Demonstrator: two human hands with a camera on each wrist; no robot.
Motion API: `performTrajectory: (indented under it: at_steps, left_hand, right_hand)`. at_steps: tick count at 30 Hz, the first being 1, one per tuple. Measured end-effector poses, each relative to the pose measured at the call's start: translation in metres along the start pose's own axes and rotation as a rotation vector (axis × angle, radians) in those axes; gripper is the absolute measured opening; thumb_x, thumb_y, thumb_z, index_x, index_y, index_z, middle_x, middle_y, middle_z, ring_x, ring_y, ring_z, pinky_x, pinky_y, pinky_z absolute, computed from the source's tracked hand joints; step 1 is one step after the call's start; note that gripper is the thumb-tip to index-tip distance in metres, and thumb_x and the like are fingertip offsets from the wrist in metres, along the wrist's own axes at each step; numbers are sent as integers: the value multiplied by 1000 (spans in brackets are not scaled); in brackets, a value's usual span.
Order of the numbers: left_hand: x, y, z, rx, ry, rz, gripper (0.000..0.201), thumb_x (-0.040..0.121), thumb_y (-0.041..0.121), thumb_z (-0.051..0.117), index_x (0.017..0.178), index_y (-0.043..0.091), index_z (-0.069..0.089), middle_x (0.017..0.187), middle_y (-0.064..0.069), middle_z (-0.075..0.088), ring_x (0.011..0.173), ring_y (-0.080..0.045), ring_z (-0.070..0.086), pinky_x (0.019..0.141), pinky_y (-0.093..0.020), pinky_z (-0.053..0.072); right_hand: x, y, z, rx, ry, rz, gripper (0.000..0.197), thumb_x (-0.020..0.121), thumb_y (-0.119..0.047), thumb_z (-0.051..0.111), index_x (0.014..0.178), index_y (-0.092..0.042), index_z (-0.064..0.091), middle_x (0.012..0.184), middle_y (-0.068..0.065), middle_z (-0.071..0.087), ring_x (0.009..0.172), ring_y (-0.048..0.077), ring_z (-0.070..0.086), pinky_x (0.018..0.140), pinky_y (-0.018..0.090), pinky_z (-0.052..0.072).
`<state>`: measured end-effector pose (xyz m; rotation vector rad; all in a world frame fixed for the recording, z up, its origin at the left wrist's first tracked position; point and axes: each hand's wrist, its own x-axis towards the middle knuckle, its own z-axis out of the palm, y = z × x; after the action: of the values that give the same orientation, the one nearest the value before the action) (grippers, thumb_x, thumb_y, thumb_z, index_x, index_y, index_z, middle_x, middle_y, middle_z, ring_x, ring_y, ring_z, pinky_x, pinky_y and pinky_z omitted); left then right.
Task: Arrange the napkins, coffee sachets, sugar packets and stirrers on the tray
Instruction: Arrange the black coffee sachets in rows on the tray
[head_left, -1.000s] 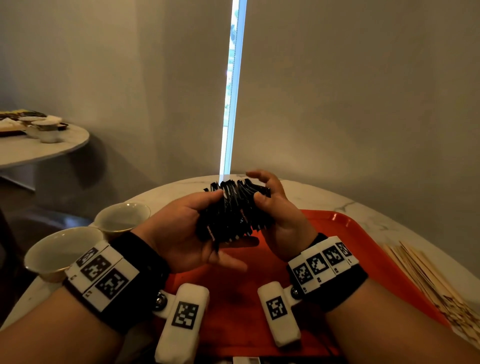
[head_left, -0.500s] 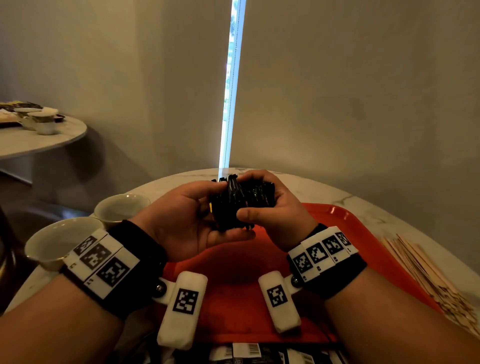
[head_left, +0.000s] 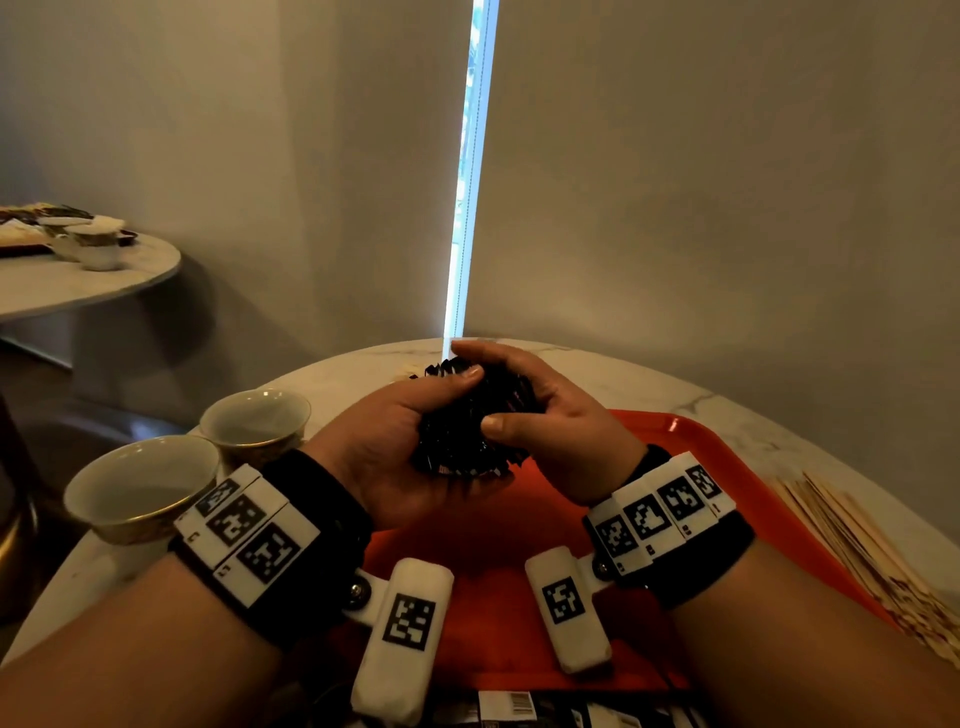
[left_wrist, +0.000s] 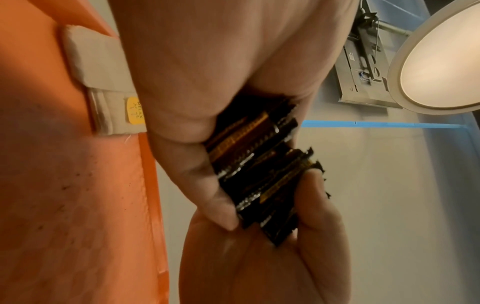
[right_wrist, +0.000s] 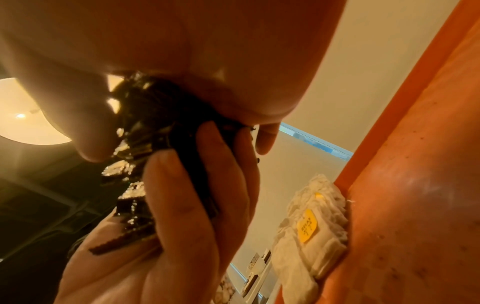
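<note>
Both hands hold one bundle of black coffee sachets (head_left: 462, 431) above the far part of the orange tray (head_left: 717, 467). My left hand (head_left: 389, 441) cups the bundle from the left with its thumb across the top. My right hand (head_left: 550, 410) grips it from the right, thumb in front. The left wrist view shows the sachets' (left_wrist: 259, 174) gold-printed edges pressed between the two hands. A stack of white napkins (right_wrist: 311, 226) with a yellow sticker lies on the tray; the same napkins (left_wrist: 109, 98) appear in the left wrist view. Wooden stirrers (head_left: 862, 551) lie on the table right of the tray.
Two empty cups (head_left: 254, 421) (head_left: 140, 483) stand on the marble table (head_left: 675, 384) left of the tray. More packets (head_left: 509, 706) lie by the tray's near edge. The wall is close behind the table. Another table (head_left: 78, 280) with dishes stands far left.
A second ago the sachets were fanned out loosely between my hands. My hands have closed together and squeezed them into a tight bundle, and the right thumb has come to the front.
</note>
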<state>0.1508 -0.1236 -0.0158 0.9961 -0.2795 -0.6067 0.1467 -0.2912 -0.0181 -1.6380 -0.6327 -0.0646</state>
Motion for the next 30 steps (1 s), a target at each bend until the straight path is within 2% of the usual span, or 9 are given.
performTrajectory:
  at_steps: [5, 12, 15, 17, 19, 21, 23, 27, 30]
  left_hand:
    - [-1, 3, -1, -42, -57, -23, 38, 93, 43, 56, 118, 19, 71, 106, -14, 71, 91, -34, 68, 84, -55, 49]
    - [5, 0, -1, -111, -69, 54, 38, 89, 25, 55, 125, 14, 57, 91, -9, 66, 73, -23, 65, 64, -32, 53]
    - [4, 1, 2, -141, -129, 83, 30, 86, 20, 46, 115, 18, 51, 80, -7, 63, 66, -20, 62, 61, -30, 49]
    - [6, 0, 0, -132, -98, 94, 34, 83, 20, 47, 116, 16, 52, 85, -9, 61, 70, -22, 59, 66, -33, 44]
    - [6, 2, -1, -114, -42, 115, 42, 81, 21, 48, 121, 10, 55, 98, -17, 57, 76, -25, 56, 68, -34, 42]
    - [6, 4, 0, -108, -11, 128, 51, 80, 20, 48, 128, 4, 54, 110, -20, 51, 80, -26, 55, 67, -33, 45]
    - [6, 6, -2, -119, -19, 139, 45, 78, 19, 47, 116, 0, 62, 97, -16, 60, 72, -23, 58, 58, -30, 49]
    - [3, 8, -2, -116, -3, 143, 30, 76, 19, 46, 98, 7, 61, 75, -10, 60, 57, -21, 59, 45, -29, 48]
    - [2, 9, -3, -84, 65, 126, 35, 73, 22, 50, 103, 7, 59, 77, -11, 60, 59, -23, 59, 48, -30, 49]
  right_hand:
    - [0, -6, 0, 23, -87, 30, 80, 77, -1, 61, 146, -30, 31, 138, 6, 49, 123, 17, 57, 100, 38, 53]
    - [10, -18, 17, 36, -12, 101, 63, 49, -25, 65, 103, -16, 35, 154, 7, 33, 146, 30, 32, 99, 29, 49]
    - [12, -43, 26, 68, 55, 140, 22, 81, -14, 67, 84, -10, 46, 158, 29, 25, 147, 41, 23, 57, 16, 43]
    - [14, -59, 28, 136, 45, 156, 21, 102, -5, 38, 85, -4, 51, 156, 34, 24, 144, 47, 25, 55, 20, 36]
    - [18, -51, 17, 173, 128, 234, 31, 95, 3, 39, 119, 13, 55, 134, 38, 50, 126, 46, 48, 64, 23, 35]
    - [20, -36, 10, 82, 104, 92, 60, 95, -30, 50, 133, 17, 47, 100, 23, 60, 99, 34, 56, 77, 35, 42]
    - [12, -26, 9, -84, 56, 63, 108, 65, -78, 60, 129, 9, 52, 112, 34, 60, 110, 44, 56, 87, 47, 44]
    - [10, -11, 7, -167, 150, 11, 64, 60, -9, 51, 120, -22, 72, 133, 21, 58, 127, 35, 53, 102, 61, 44]
    - [6, -4, 5, -124, 144, -77, 59, 66, 3, 52, 110, -31, 73, 129, 14, 57, 122, 33, 56, 102, 60, 45]
